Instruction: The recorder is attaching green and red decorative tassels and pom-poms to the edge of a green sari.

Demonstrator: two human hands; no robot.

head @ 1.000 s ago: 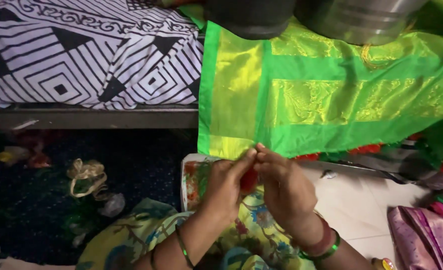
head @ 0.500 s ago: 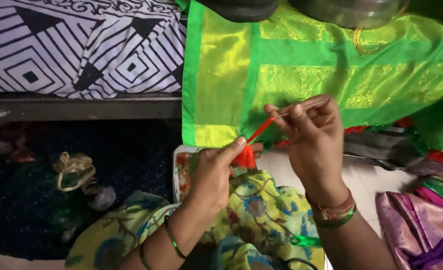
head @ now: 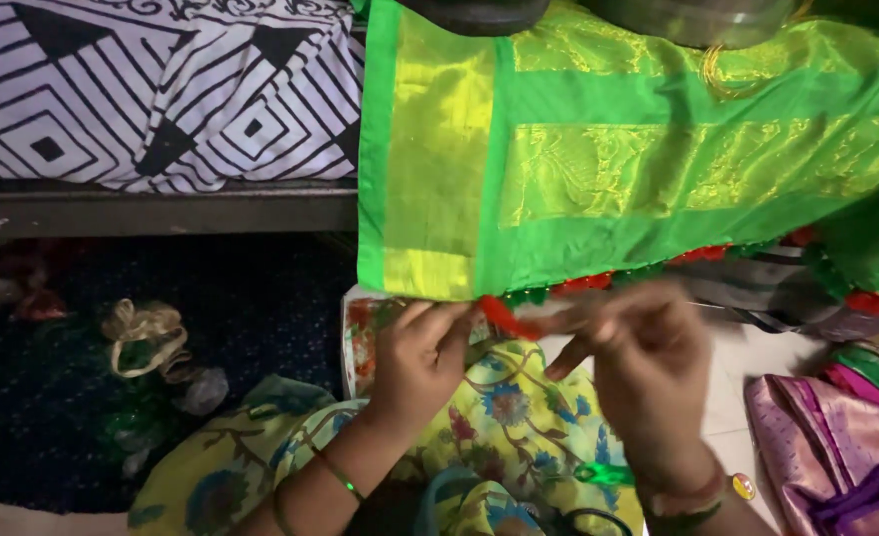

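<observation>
both hands work red thread at the lower edge of a green and gold cloth.

the left hand (head: 421, 352) has its fingers (head: 444, 323) pinched together on a small red tassel (head: 507, 318) just under the hem of the green cloth (head: 558, 149), seemingly to keep it steady. the right hand (head: 648, 367) is blurred; its fingers (head: 598, 318) look closed on something thin, perhaps a needle or thread, but i cannot tell for sure. the cloth hangs down off the bed, so its edge with red and green tassels (head: 697, 254) sits right above the lap, covered in yellow floral fabric (head: 519, 427). a black and white patterned sheet (head: 151, 89) lies to the left, and a pink and purple cloth (head: 836, 447) on the floor to the right.
</observation>
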